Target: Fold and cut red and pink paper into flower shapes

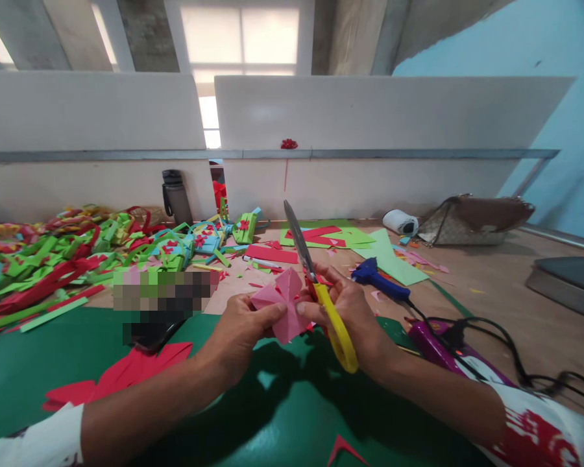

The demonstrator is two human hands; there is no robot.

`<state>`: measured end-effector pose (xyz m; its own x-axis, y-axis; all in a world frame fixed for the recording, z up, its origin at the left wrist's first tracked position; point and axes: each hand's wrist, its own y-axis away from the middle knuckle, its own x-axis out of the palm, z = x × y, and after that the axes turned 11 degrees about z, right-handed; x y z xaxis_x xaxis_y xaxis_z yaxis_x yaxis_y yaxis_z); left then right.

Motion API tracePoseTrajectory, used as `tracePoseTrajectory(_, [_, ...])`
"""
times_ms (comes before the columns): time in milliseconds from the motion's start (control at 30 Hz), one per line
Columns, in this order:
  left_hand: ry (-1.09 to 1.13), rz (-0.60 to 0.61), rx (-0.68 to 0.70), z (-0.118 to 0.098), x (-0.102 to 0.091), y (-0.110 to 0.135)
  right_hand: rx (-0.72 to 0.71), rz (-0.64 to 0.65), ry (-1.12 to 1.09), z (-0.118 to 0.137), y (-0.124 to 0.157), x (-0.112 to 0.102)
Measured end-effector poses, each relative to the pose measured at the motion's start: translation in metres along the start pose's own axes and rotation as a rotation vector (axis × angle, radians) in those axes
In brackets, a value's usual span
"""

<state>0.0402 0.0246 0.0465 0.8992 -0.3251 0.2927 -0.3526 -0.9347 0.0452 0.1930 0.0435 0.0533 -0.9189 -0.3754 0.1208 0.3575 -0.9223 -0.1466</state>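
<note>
Between my hands, above the green mat (292, 415), is a pink paper flower (290, 324) with its petals spread. My left hand (241, 331) pinches it from the left, thumb on top. From the other side my right hand (355, 321) also holds the flower, its thumb pressed on a petal. The same hand carries a pair of scissors (331, 318) with yellow handles. Their blades are together and point up and away. Some red paper shows behind the right fingers, partly hidden.
Folded paper strips and small baskets (207, 237) pile up at the left, near a dark bottle (176, 198). A blue glue gun (380, 279) and purple power strip (425, 340) with black cables lie at right. Red paper (121, 376) and a phone (158, 334) lie near my left forearm.
</note>
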Motion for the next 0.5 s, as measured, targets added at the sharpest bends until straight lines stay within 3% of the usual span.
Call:
tracePoseTrajectory(267, [0.001,0.027,0.039,-0.006,-0.009,-0.002,-0.022,0.047,0.048,0.003,0.0,-0.002])
tracePoseTrajectory(500, [0.131,-0.028,0.059,-0.035,-0.025,-0.002,0.062,0.169,0.302,0.033,0.012,-0.038])
